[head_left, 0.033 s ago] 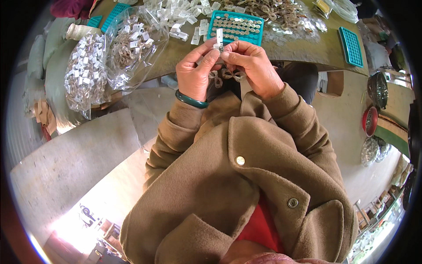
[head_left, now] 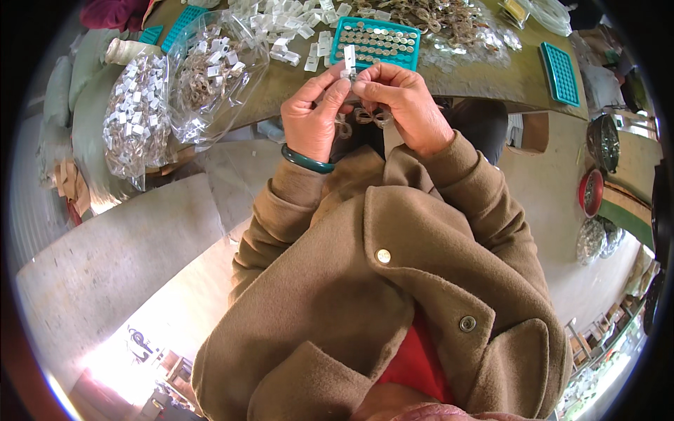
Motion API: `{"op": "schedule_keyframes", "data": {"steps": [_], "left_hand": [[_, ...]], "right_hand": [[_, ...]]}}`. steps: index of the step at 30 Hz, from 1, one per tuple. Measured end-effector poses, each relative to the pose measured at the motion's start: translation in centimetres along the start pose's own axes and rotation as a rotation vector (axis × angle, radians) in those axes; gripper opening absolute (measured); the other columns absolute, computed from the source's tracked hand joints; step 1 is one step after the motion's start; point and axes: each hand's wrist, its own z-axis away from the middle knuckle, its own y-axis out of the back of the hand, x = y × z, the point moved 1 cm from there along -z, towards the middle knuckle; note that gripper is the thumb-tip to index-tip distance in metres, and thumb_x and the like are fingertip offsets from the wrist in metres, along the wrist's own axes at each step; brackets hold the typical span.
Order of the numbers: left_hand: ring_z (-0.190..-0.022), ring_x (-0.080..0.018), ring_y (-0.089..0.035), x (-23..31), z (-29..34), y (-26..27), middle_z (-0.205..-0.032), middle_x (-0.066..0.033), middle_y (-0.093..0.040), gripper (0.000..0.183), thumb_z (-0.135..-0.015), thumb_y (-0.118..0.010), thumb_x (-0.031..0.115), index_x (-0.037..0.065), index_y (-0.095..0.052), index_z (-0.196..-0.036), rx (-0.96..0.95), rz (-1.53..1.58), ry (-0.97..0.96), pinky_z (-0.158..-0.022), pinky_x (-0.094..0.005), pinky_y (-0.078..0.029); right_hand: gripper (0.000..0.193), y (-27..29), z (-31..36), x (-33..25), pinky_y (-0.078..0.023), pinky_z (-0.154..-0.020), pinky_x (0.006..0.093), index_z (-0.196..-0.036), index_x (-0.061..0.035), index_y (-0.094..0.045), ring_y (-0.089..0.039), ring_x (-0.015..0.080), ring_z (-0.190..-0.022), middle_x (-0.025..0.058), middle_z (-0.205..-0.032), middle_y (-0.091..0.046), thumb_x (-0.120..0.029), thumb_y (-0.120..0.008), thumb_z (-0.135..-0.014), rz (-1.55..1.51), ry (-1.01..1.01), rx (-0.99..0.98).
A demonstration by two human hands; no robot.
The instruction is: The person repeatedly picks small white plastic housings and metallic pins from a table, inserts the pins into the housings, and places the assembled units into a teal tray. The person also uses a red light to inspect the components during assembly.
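My left hand, with a dark green bangle at the wrist, pinches a small white tag that stands upright above the fingertips. My right hand meets it at the fingertips, thumb and forefinger closed on something small beside the tag, too fine to make out. Brownish translucent looped cord hangs below and between both hands; where it joins the tag is hidden by the fingers. Just beyond my hands lies a teal tray with rows of small round metallic pieces.
White tags are heaped left of the tray. Looped cords and clear flat pieces pile up at the right. Two clear bags of tagged cords hang at the table's left edge. Another teal tray lies at the right.
The looped cord below my fingers has shifted, and less of it shows. Both hands stay almost in the same place, with the tag still upright.
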Motion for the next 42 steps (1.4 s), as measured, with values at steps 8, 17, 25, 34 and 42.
{"op": "schedule_keyframes", "data": {"steps": [8,17,25,34,42], "left_hand": [[-0.069,-0.0043,-0.061,1.1,-0.1,-0.1,-0.084,-0.0015,-0.070,0.027,-0.090,-0.071,0.016,-0.001,-0.070,-0.111,-0.044,-0.229,0.123,-0.054,-0.0182,-0.048],[-0.063,-0.0064,-0.061,1.1,-0.1,-0.4,-0.085,-0.0051,-0.070,0.020,-0.087,-0.068,0.009,-0.005,-0.071,-0.101,0.068,-0.119,0.246,-0.052,-0.0195,-0.048],[-0.061,-0.0047,-0.057,1.4,0.0,0.2,-0.091,-0.0087,-0.072,0.018,-0.091,-0.063,0.013,-0.001,-0.069,-0.102,0.093,0.248,0.450,-0.044,-0.0161,-0.036],[-0.075,-0.0005,-0.063,0.0,-0.8,1.0,-0.113,-0.0099,-0.068,0.022,-0.094,-0.059,0.011,0.002,-0.059,-0.114,0.063,0.794,0.800,-0.045,-0.0114,-0.041],[-0.096,-0.0113,-0.068,-2.4,-0.9,0.6,-0.115,-0.0098,-0.067,0.023,-0.096,-0.061,0.016,0.003,-0.060,-0.114,-0.016,0.785,0.900,-0.057,-0.0146,-0.055]], "right_hand": [[0.010,0.1,0.1,0.0,-0.040,-0.053,0.0208,-0.092,0.0029,-0.064,-0.050,0.0040,-0.060,-0.0009,-0.069,-0.058,-0.005,-0.067,-0.086,0.300,0.122,0.097],[0.024,0.3,1.3,-0.6,-0.044,-0.060,0.0232,-0.107,0.0013,-0.059,-0.052,0.0065,-0.070,-0.0002,-0.076,-0.056,-0.002,-0.063,-0.084,0.637,0.410,0.040],[0.015,0.7,1.0,0.2,-0.042,-0.068,0.0221,-0.100,-0.0019,-0.057,-0.049,0.0067,-0.079,-0.0009,-0.086,-0.053,0.001,-0.059,-0.085,0.498,0.447,0.062],[0.014,1.3,0.7,1.6,-0.041,-0.072,0.0202,-0.100,-0.0038,-0.053,-0.047,0.0050,-0.082,-0.0026,-0.091,-0.051,0.003,-0.059,-0.089,0.415,0.432,0.062],[0.019,3.1,2.4,1.3,-0.045,-0.077,0.0242,-0.103,-0.0020,-0.060,-0.054,0.0091,-0.085,0.0014,-0.092,-0.059,-0.006,-0.068,-0.087,0.805,0.436,0.173]]}}
